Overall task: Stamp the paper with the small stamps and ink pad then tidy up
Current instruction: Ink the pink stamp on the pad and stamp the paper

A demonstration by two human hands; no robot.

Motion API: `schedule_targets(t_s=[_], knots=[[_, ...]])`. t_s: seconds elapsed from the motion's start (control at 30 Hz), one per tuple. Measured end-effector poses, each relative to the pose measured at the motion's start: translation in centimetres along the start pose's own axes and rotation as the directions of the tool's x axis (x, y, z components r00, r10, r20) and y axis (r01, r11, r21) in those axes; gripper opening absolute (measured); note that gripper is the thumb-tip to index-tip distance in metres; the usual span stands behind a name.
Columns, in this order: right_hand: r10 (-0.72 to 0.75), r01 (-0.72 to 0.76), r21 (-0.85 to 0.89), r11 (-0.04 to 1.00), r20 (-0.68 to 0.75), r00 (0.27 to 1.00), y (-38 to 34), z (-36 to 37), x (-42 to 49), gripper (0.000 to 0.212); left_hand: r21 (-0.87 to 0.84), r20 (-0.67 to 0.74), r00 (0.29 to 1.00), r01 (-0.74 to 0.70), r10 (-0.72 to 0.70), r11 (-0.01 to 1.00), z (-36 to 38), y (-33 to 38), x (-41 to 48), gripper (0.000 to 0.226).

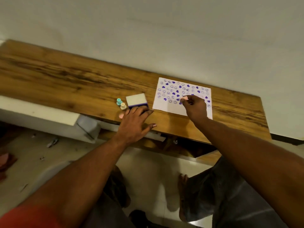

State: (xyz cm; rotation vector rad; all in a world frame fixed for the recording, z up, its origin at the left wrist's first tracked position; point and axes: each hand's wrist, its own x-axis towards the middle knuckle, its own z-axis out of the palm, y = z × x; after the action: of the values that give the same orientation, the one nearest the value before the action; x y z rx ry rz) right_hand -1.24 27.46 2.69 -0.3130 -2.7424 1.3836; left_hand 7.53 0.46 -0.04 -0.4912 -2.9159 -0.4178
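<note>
A white paper [171,106] covered with several purple heart and smiley prints lies on the wooden table [65,79]. My right hand [195,105] pinches a small pink stamp [184,98] down on the paper's lower middle. The ink pad [136,100] stands open left of the paper, its white lid raised. My left hand [134,124] lies flat on the pad's near edge, fingers spread. A teal stamp [119,101] and a cream stamp [123,106] stand just left of the pad. Another pink stamp [121,115] peeks out beside my left fingers.
The table's near edge runs just under my left palm. A white wall [164,30] rises behind the table. A white ledge [41,112] sits lower left. My legs and bare feet are on the tiled floor [148,170] below.
</note>
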Motion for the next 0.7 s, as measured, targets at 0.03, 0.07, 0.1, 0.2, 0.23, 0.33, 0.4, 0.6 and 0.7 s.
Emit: schedule_targets(t_s=[0.03,0.07,0.1,0.2,0.23,0.33,0.4,0.6,0.7], knots=[[-0.061,0.063,-0.038,0.997,0.037,0.997,-0.9,1.2,-0.5,0.032,-0.002,-0.037,0.998,0.046,-0.046,0.999,-0.3,-0.8,-0.8,0.063],[-0.119,0.124,-0.070,0.990,0.080,0.990,-1.8,2.2,-0.9,0.031,0.000,-0.054,0.994,0.095,-0.095,0.995,-0.6,-1.4,-1.4,0.060],[-0.170,0.183,-0.093,0.979,0.132,0.977,-2.8,3.3,-1.4,0.029,0.002,-0.057,0.987,0.151,-0.151,0.988,-0.8,-2.0,-1.9,0.058],[-0.282,0.327,-0.141,0.934,0.268,0.921,-5.1,6.0,-2.7,0.025,-0.004,-0.051,0.950,0.310,-0.310,0.951,-1.7,-2.9,-2.1,0.052],[-0.315,0.369,-0.139,0.919,0.303,0.900,-5.7,6.6,-3.1,0.026,-0.005,-0.046,0.933,0.358,-0.358,0.934,-2.1,-3.1,-1.9,0.048],[-0.370,0.464,-0.152,0.873,0.416,0.831,-7.7,8.6,-3.9,0.028,-0.074,-0.025,0.861,0.505,-0.508,0.860,-3.2,-4.4,-1.4,0.045],[-0.392,0.522,-0.177,0.835,0.475,0.788,-8.6,9.8,-4.3,0.028,-0.098,-0.015,0.830,0.554,-0.558,0.827,-3.2,-5.3,-1.4,0.047],[-0.426,0.618,-0.196,0.762,0.567,0.705,-9.7,13.0,-4.5,0.030,-0.163,0.012,0.801,0.592,-0.599,0.789,-2.3,-6.6,-1.9,0.050],[-0.419,0.643,-0.229,0.731,0.593,0.688,-9.9,14.1,-4.5,0.034,-0.179,0.043,0.811,0.580,-0.583,0.795,-2.2,-6.7,-1.9,0.037]])
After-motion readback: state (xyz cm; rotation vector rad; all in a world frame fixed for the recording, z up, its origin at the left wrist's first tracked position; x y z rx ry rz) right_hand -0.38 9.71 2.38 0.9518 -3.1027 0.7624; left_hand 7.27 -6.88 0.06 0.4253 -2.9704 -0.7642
